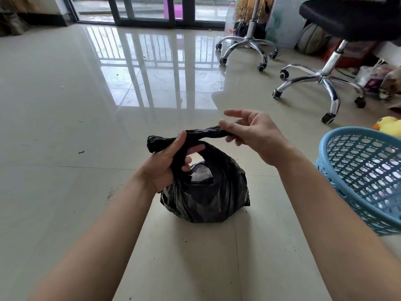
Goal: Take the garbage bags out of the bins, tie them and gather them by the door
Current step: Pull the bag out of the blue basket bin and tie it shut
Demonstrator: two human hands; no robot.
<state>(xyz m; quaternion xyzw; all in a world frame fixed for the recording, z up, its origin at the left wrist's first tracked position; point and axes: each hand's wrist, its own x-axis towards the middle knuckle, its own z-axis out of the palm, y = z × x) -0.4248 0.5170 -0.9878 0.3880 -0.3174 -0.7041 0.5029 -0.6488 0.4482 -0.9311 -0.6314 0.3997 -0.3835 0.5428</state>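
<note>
Fingers [227, 128] of my right hand [253, 132] pinch the twisted bag [208, 192] top; left hand [167, 164] grips it just beside them; tying step; next, I judge, loop and knot.

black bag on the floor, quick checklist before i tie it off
1. Left hand grips the black bag by its gathered top: ok.
2. Right hand pinches the end of the twisted strip: ok.
3. Mouth closed: not ok, a gap shows the contents.
4. Bag out of the blue basket, resting on the floor: ok.
5. Tears or leaks underneath: cannot tell.
</note>
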